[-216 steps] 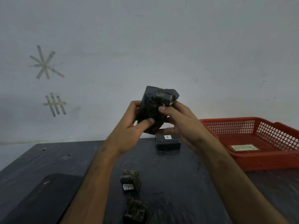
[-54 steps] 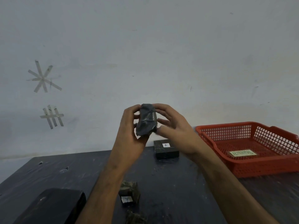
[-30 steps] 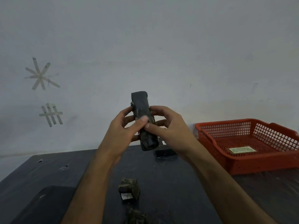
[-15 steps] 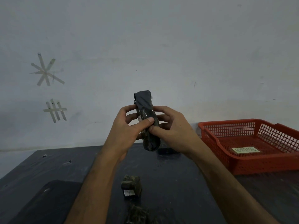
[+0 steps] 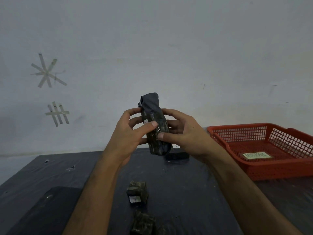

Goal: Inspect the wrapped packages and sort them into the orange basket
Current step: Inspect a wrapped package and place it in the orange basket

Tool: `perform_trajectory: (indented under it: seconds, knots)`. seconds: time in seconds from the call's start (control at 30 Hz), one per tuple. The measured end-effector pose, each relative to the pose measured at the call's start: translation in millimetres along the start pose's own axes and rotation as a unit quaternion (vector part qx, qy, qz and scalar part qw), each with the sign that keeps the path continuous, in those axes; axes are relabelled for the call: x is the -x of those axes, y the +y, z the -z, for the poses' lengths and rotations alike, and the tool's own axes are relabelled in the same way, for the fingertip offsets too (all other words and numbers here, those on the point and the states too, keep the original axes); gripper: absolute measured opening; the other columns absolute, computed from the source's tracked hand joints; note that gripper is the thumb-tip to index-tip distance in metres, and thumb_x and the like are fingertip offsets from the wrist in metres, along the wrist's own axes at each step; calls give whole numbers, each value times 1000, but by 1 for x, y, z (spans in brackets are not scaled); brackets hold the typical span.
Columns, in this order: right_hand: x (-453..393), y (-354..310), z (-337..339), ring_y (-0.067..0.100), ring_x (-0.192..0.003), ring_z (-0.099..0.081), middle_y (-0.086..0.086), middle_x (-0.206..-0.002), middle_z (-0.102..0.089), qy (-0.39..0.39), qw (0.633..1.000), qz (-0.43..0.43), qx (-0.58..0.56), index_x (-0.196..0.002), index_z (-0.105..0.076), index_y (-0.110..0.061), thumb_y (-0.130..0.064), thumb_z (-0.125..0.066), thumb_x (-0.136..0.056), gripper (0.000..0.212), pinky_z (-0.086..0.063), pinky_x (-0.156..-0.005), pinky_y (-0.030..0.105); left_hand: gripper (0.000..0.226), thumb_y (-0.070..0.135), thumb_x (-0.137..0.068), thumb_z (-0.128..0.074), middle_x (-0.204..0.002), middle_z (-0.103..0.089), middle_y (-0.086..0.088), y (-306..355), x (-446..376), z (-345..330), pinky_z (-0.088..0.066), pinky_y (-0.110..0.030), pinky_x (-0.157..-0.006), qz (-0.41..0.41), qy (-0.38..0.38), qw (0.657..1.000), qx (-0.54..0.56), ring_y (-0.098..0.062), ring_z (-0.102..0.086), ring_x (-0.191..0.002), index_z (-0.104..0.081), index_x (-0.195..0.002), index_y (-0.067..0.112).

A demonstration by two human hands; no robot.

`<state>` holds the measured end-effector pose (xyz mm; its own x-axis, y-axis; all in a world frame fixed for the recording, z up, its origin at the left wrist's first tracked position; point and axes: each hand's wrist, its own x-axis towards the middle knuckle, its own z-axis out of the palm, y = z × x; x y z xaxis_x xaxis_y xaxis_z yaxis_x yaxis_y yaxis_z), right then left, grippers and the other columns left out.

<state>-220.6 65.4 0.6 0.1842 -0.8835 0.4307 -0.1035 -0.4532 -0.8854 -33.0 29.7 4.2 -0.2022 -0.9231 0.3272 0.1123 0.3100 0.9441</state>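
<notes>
Starting at the bottom centre, we see two small wrapped blocks on the dark table. Mid-frame, our left hand and right hand grip a dark wrapped package upright. Farther right sits the orange basket.

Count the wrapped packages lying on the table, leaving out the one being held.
3 for certain: one with a white label behind the hands, one mid-table, one at the bottom edge. A dark shape beside that last one may be another.
</notes>
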Motion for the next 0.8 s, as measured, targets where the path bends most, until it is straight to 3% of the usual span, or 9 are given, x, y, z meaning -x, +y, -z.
perform_trajectory:
  seconds: [0.07, 0.2, 0.43, 0.67, 0.8]
  knots:
    - [-2, 3, -4, 28, -106, -78, 11, -117, -80, 24, 1000, 10, 2, -146, -54, -16, 10, -71, -93, 62, -63, -94, 41, 55, 10, -89, -80, -124, -74, -5, -2, -1, -1, -66, -45, -82, -12, 13, 1000, -16, -20, -79, -101, -54, -136, 23]
    - [-3, 10, -13, 34, -104, -78, 8, -113, -82, 49, 998, 21, 13, -144, -52, -20, 9, -71, -92, 63, -62, -97, 50, 54, 8, -91, -77, -123, -74, 2, -5, 0, -3, -66, -46, -85, -39, 34, 996, -68, -16, -80, -94, -52, -135, 26]
    - [-4, 9, -15, 23, -105, -79, 2, -116, -81, 61, 997, 6, 40, -147, -47, -25, 1, -71, -95, 63, -62, -99, 49, 51, 9, -92, -75, -126, -73, 1, -5, 0, -4, -65, -48, -87, -42, 43, 996, -71, -17, -80, -96, -53, -135, 26]
    - [-2, 6, -29, 14, -83, -78, -1, -97, -80, 102, 980, 36, 170, -146, -51, -23, -7, -64, -94, 57, -66, -80, 39, 51, 19, -84, -73, -119, -75, 7, -6, 2, -10, -64, -49, -90, -39, 51, 994, -91, -15, -79, -96, -54, -131, 29]
    - [1, 8, -37, 15, -73, -75, 1, -86, -78, 122, 972, 51, 195, -145, -50, -19, -8, -63, -96, 52, -63, -66, 34, 54, 19, -88, -74, -123, -70, 9, -6, 4, -16, -65, -37, -84, -47, 62, 989, -122, -11, -76, -97, -49, -135, 28]
